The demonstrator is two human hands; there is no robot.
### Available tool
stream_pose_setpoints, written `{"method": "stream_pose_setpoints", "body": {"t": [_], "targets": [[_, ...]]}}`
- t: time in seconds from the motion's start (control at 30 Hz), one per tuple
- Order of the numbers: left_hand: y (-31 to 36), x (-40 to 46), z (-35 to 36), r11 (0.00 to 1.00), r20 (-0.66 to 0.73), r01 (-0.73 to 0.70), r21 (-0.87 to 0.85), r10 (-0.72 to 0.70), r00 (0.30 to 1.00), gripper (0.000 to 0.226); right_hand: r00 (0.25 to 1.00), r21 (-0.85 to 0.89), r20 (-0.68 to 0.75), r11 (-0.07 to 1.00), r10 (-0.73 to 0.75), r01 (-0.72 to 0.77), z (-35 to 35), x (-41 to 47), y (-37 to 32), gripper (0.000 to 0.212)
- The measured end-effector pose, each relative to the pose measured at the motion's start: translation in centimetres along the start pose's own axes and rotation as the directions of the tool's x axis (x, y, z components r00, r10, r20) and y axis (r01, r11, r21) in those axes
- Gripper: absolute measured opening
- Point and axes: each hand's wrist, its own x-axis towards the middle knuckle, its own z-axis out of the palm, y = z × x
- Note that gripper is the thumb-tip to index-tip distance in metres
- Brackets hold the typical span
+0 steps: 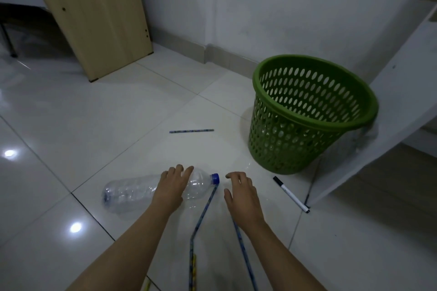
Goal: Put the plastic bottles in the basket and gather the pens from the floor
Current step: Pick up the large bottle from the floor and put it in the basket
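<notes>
A clear plastic bottle (132, 192) with a blue cap (215, 178) lies on its side on the white tiled floor. My left hand (172, 186) rests on top of its shoulder, fingers curled over it. Just right of the cap, my right hand (241, 192) hovers with fingers apart and holds nothing. A green perforated basket (312, 123) stands upright at the right, with nothing visible inside. A blue patterned pen (191, 130) lies beyond the bottle. A white marker with a black cap (291, 194) lies in front of the basket. Several long blue pens (203, 211) lie between my forearms.
A light wooden panel (94, 14) leans at the back left, with dark furniture legs (9, 42) beside it. A white wall with a skirting runs behind. A white shelf unit (390, 106) stands right behind the basket.
</notes>
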Motion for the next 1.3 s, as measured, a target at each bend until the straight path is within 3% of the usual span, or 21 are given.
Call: {"method": "stream_pose_setpoints", "body": {"t": [0.23,0.43,0.7,1.0,1.1,1.2,1.3], "targets": [[-0.6,0.2,-3.5,0.997,-0.068,-0.083,0.006,0.083,0.994,0.096,0.998,0.188,-0.048,0.982,0.044,-0.034,-1.7,0.9,-1.1,0.042],[-0.3,2.2,-11.3,0.964,-0.274,-0.216,0.154,0.252,0.928,0.104,0.988,0.408,-0.143,0.913,0.05,0.013,-5.8,3.0,-4.5,0.049],[2.5,4.4,-22.1,0.915,-0.464,-0.279,0.292,0.39,0.795,0.103,0.892,0.359,-0.45,0.924,0.047,0.132,-15.0,5.6,-6.3,0.027],[11.2,6.8,-28.5,0.889,-0.614,-0.357,0.288,0.457,0.643,0.094,0.794,0.326,-0.607,0.918,0.021,0.225,-23.6,3.5,-4.0,0.027],[15.2,7.2,-28.3,0.923,-0.684,-0.35,0.157,0.358,0.636,0.088,0.761,0.297,-0.649,0.928,0.022,0.226,-25.2,2.7,-2.6,0.028],[18.7,7.0,-27.2,0.928,-0.702,-0.357,-0.103,0.187,0.688,0.078,0.742,0.232,-0.67,0.953,0.012,0.195,-26.2,2.3,-1.1,0.027],[21.0,6.6,-26.1,0.879,-0.644,-0.38,-0.289,0.116,0.756,0.075,0.758,0.158,-0.652,0.977,-0.007,0.145,-26.4,2.4,0.1,0.027]]}}
